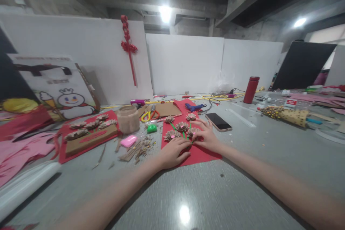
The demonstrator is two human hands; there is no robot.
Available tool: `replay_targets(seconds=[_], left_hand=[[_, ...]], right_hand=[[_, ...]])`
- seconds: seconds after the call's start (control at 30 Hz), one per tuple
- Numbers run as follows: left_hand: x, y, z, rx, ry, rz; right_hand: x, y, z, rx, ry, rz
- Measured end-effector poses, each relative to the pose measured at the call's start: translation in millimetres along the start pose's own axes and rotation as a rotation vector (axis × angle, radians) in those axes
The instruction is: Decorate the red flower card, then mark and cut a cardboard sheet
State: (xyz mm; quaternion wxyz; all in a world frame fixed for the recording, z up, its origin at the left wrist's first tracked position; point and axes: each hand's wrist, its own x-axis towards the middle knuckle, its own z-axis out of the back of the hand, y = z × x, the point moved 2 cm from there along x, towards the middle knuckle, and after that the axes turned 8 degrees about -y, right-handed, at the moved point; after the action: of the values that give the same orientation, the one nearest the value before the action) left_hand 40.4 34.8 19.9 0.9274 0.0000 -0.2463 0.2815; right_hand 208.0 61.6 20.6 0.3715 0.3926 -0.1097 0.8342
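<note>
A red sheet (207,155) lies on the table in front of me, bearing several brown layered paper flowers (182,127) with pink centres and green stems (184,135). My left hand (175,152) rests on the sheet's lower part, its fingers extended to the stems' lower ends and its thumb apart. From the other side my right hand (207,136) reaches in, thumb and a finger closed at a green stem's lower end, the other fingers spread over the flowers on the right. The fingertips partly hide the stem ends.
Left are scraps (140,149), a pink packet (128,141), a green packet (151,128), a jar (128,119), scissors (150,115) and another flower piece (91,138). Behind lies a blue glue gun (195,107); right, a phone (219,122), a ruler (242,118) and a red bottle (251,90).
</note>
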Motion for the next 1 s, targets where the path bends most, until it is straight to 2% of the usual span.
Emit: replay_targets(seconds=[0.1,0.3,0.5,0.73,1.0], left_hand=[[0.1,-0.1,0.0,0.002,-0.004,0.006],[0.2,-0.5,0.6,-0.001,0.010,0.014],[0.5,-0.9,0.4,-0.005,-0.007,-0.003],[0.1,-0.5,-0.2,-0.004,-0.033,-0.002],[0.9,-1.0,0.4,0.023,-0.008,-0.003]], right_hand=[[-0.5,0.1,2.4,0.008,-0.010,-0.036],[-3.5,-4.1,6.1,-0.040,-0.162,-0.088],[-5.1,2.5,1.8,-0.118,-0.058,0.075],[-5.5,13.2,3.9,-0.219,0.009,0.185],[-6.7,20.2,0.8,-0.247,0.067,0.309]])
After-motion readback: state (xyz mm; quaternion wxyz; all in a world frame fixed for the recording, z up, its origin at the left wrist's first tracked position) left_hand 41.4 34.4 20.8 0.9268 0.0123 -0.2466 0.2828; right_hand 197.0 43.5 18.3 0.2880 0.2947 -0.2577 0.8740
